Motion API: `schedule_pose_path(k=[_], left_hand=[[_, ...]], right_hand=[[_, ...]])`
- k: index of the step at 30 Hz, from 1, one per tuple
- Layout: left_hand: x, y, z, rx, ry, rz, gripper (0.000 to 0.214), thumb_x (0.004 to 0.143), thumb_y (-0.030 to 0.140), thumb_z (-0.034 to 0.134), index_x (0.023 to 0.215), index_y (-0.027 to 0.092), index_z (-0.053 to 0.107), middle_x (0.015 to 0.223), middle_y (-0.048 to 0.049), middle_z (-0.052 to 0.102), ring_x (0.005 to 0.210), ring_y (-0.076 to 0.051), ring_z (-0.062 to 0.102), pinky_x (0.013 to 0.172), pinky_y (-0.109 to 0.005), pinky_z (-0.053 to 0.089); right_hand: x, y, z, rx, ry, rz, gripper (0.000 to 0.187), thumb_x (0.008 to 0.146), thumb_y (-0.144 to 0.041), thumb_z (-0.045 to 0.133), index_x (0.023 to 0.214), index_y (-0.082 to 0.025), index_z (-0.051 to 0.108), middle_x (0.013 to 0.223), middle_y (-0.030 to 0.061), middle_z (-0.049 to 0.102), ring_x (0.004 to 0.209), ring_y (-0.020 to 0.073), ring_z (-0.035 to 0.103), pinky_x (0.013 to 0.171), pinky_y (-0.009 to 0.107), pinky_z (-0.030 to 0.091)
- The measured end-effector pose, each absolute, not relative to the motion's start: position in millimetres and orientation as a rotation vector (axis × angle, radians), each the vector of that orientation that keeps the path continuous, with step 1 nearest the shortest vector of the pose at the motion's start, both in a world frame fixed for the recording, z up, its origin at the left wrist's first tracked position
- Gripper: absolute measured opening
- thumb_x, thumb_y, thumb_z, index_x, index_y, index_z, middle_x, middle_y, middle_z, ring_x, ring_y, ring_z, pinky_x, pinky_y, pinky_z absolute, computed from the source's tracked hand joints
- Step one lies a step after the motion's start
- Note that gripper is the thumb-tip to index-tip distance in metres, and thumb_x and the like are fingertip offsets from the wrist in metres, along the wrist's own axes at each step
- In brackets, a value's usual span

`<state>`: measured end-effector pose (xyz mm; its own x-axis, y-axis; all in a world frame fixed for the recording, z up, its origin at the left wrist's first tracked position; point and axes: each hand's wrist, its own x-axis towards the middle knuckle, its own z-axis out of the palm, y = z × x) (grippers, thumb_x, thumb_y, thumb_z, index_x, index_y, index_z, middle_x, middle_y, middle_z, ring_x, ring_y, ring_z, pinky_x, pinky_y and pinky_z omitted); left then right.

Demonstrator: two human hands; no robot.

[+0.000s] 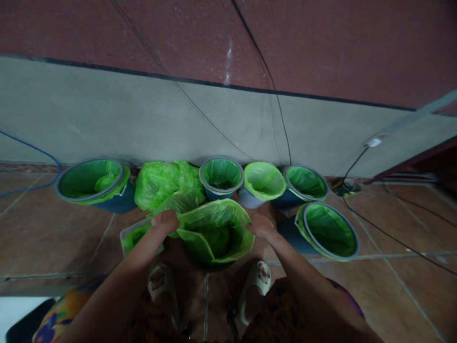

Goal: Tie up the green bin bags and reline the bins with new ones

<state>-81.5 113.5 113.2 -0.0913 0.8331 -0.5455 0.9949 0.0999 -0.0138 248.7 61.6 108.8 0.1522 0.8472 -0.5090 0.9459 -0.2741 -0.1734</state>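
Observation:
A green plastic bag (pixel 214 209) lines a bucket in front of me, its edge folded out over the rim so that most of the bucket is hidden. My left hand (pixel 165 222) is closed on the bag's loose edge at the left, where a flap of film stretches up behind it. On the opposite side my right hand (pixel 262 226) grips the edge of the same bag, fingers curled and partly hidden. Beside my left forearm sits a pale square container (pixel 124 242) with green plastic inside. A heap of green plastic bags (pixel 157 183) lies just behind my left hand.
Along the wall stand several green-lined buckets, among them a large blue one (pixel 117 204) at left and a white one (pixel 250 199). Another blue bucket (pixel 296 236) leans at right. Black cables and a dark device (pixel 345 188) lie on the tiles. My sandals (pixel 259 281) flank the middle bucket.

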Motion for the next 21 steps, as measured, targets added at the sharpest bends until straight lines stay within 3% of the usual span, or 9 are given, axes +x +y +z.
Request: schedule_pose_path(k=[5,8,11,14,18,21], left_hand=[[-58,112,103,2.047,1.826,-0.21,0.064,0.084,0.04,0.06,0.138,0.009,0.046,0.137,-0.0196,0.056,0.126,-0.029,0.053,0.101,-0.032,0.042],[-39,116,98,2.065,1.824,-0.134,0.054,0.089,0.037,0.054,0.135,0.011,0.05,0.128,-0.0163,0.064,0.12,-0.025,0.059,0.099,-0.03,0.043],[-26,119,97,2.057,1.846,-0.115,0.033,0.092,0.027,0.045,0.117,0.015,0.064,0.112,-0.0119,0.071,0.108,-0.023,0.064,0.094,-0.03,0.046],[-25,122,103,2.081,1.914,0.055,0.032,0.093,0.022,0.039,0.104,0.018,0.069,0.106,-0.0094,0.072,0.1,-0.021,0.066,0.089,-0.029,0.048],[-34,124,108,2.024,2.081,0.297,0.032,0.092,0.02,0.037,0.107,0.018,0.066,0.11,-0.0091,0.069,0.103,-0.02,0.064,0.089,-0.028,0.047],[-40,123,106,1.961,2.129,0.216,0.035,0.09,0.02,0.041,0.119,0.014,0.06,0.116,-0.0136,0.067,0.108,-0.024,0.063,0.091,-0.032,0.047]], right_hand=[[241,67,107,2.211,1.921,-0.828,0.045,0.086,-0.045,0.058,0.119,-0.015,0.065,0.115,0.0159,0.07,0.108,0.0277,0.065,0.085,0.031,0.049],[235,71,102,2.279,1.911,-0.807,0.038,0.089,-0.038,0.056,0.118,-0.015,0.065,0.112,0.015,0.071,0.106,0.0247,0.066,0.085,0.029,0.048],[228,74,100,2.299,1.882,-0.778,0.029,0.09,-0.029,0.051,0.107,-0.017,0.071,0.107,0.0126,0.073,0.1,0.0223,0.068,0.081,0.027,0.047],[226,77,103,2.358,1.899,-0.737,0.029,0.091,-0.025,0.046,0.102,-0.019,0.072,0.104,0.0103,0.074,0.096,0.021,0.068,0.08,0.026,0.046],[230,80,105,2.512,1.884,-0.662,0.03,0.093,-0.027,0.043,0.104,-0.021,0.071,0.102,0.0092,0.074,0.097,0.0208,0.067,0.08,0.026,0.046],[233,79,105,2.511,1.838,-0.68,0.03,0.092,-0.027,0.044,0.104,-0.019,0.07,0.102,0.0105,0.073,0.098,0.0224,0.067,0.08,0.028,0.046]])
